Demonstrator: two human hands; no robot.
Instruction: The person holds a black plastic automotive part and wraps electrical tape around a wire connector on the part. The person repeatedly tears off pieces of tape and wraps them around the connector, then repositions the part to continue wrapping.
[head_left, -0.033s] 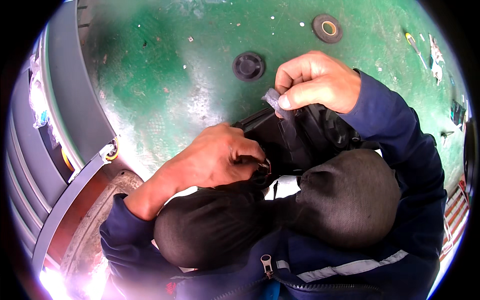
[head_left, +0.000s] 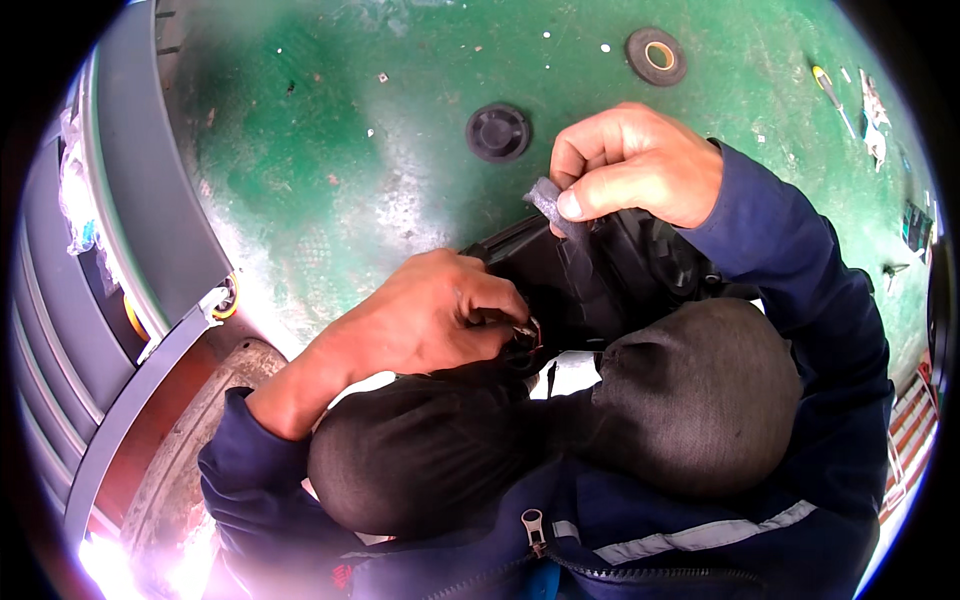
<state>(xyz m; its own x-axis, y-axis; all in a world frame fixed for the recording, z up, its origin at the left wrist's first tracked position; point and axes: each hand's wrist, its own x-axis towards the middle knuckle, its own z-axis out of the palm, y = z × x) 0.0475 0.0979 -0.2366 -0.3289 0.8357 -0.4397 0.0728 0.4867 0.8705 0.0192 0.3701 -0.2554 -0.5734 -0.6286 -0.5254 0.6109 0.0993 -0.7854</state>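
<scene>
Black angular plastic forms the bulky housing [head_left: 540, 280], with the person's dark-trousered knees [head_left: 700, 400] on its near side. Over its far edge the right hand [head_left: 640, 168] pinches a soft grey strip [head_left: 546, 197] between thumb and forefinger, while at its left end the left hand [head_left: 430, 315] curls its fingers beside thin wire-like loops [head_left: 537, 335], whether gripping them I cannot tell. Beyond the housing, a round black disc [head_left: 498, 133] and, farther off, a black tape roll [head_left: 638, 50] with a tan core lie on scuffed green floor [head_left: 300, 150].
</scene>
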